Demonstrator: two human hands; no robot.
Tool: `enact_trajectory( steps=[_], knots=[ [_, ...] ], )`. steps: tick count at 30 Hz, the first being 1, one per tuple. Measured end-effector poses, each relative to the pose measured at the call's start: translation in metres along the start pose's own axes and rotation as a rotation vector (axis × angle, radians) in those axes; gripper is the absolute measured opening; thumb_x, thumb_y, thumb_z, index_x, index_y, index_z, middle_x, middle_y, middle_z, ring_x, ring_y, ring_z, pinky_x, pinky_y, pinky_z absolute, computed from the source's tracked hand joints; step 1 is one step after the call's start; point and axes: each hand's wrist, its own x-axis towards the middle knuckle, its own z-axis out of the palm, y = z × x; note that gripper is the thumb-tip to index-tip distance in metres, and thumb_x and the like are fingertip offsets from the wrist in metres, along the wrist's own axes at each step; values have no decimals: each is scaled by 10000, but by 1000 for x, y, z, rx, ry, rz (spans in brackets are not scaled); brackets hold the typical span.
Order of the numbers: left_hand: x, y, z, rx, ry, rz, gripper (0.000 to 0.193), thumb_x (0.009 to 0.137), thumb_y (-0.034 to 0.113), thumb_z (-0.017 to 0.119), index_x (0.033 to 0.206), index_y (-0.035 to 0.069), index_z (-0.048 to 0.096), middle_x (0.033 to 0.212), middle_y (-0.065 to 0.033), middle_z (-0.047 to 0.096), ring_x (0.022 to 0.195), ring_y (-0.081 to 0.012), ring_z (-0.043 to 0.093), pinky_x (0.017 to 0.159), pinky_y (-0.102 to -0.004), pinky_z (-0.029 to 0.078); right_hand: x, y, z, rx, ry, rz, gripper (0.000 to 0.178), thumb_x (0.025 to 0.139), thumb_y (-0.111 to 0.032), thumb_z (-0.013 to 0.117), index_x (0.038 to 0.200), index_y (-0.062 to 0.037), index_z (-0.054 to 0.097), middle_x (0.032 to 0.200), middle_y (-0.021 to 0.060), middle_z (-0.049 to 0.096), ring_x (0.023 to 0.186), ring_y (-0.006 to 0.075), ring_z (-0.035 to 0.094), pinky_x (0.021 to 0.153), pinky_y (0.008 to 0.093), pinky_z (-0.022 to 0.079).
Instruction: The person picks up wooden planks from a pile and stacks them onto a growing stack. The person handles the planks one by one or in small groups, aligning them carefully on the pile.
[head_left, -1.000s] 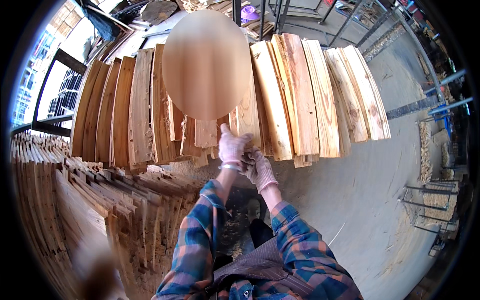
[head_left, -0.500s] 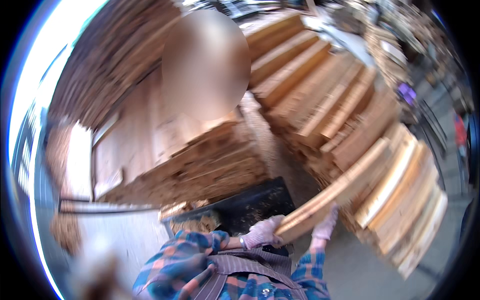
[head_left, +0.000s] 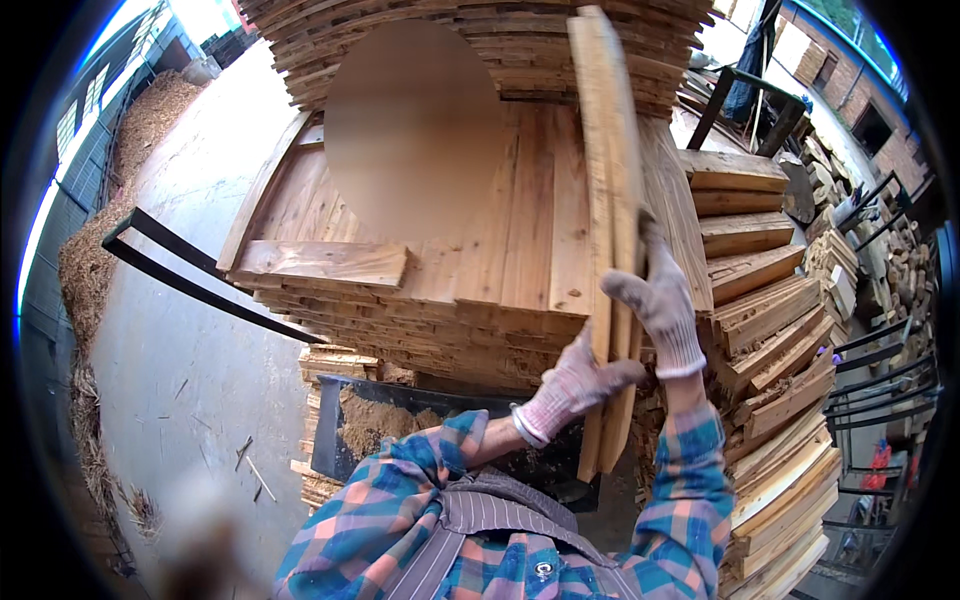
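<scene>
Long wooden boards (head_left: pixel 603 180), pressed together face to face, stand on edge in front of me, slanting away toward the far stack. My left hand (head_left: pixel 575 390), in a dirty white knit glove, grips their near part from the left with its thumb across them. Farther along, my right hand (head_left: pixel 665 305), gloved the same way, holds them from the right, thumb laid over the top. Beyond and below lies a stack of flat planks (head_left: pixel 480 265), its top layer laid side by side. One short loose board (head_left: pixel 325 262) rests on that layer's near left.
To the right runs a row of leaning thick boards (head_left: pixel 770 310). A black tray (head_left: pixel 335 405) with sawdust sits below the stack. Dark metal bars (head_left: pixel 190 265) jut out left. A taller plank pile (head_left: pixel 540 45) rises behind. A blurred oval covers part of the stack.
My view has swung from the right-hand row to the plank stack. The boards have come along, now pointing away from me, and my right hand has moved farther up them.
</scene>
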Motion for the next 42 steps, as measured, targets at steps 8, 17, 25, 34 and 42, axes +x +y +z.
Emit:
enact_trajectory(
  steps=[8, 17, 25, 34, 42],
  knots=[
    [18, -13, -296, -519, 460, 22, 307, 834, 233, 695, 1024, 25, 571, 867, -89, 613, 768, -218, 643, 679, -345, 571, 167, -47, 70, -422, -509, 236, 919, 657, -254, 812, 1466, -193, 379, 1400, 202, 468, 1234, 337, 505, 1019, 395, 440],
    [59, -74, -380, -649, 572, 37, 287, 790, 114, 705, 1029, 0, 592, 795, -65, 629, 636, -195, 627, 607, -330, 565, 224, 63, 79, -776, -548, 211, 878, 636, -156, 767, 1419, -369, 432, 1485, 130, 382, 1348, 348, 387, 1107, 459, 348],
    [58, -117, -382, -483, 729, 122, 296, 842, 132, 616, 1090, -21, 563, 912, -134, 654, 853, -249, 664, 755, -367, 575, 322, 138, 66, -881, -509, -111, 778, 671, -40, 668, 1376, -324, 501, 1377, 147, 469, 1257, 362, 474, 1041, 424, 423],
    [62, -78, -357, -554, 680, 121, 363, 814, 161, 656, 1095, -57, 583, 960, -174, 669, 819, -265, 672, 750, -367, 571, 339, 151, 83, -827, -562, 20, 786, 678, -72, 689, 1363, -407, 498, 1229, 152, 537, 1150, 359, 560, 915, 446, 506],
    [60, -93, -376, -422, 766, 14, 261, 821, 133, 610, 1024, -30, 600, 942, -131, 666, 837, -247, 659, 802, -365, 550, 326, 129, 101, -940, -465, 115, 749, 764, -44, 623, 1413, -371, 443, 1318, 119, 491, 1224, 336, 505, 984, 462, 441]
  ],
)
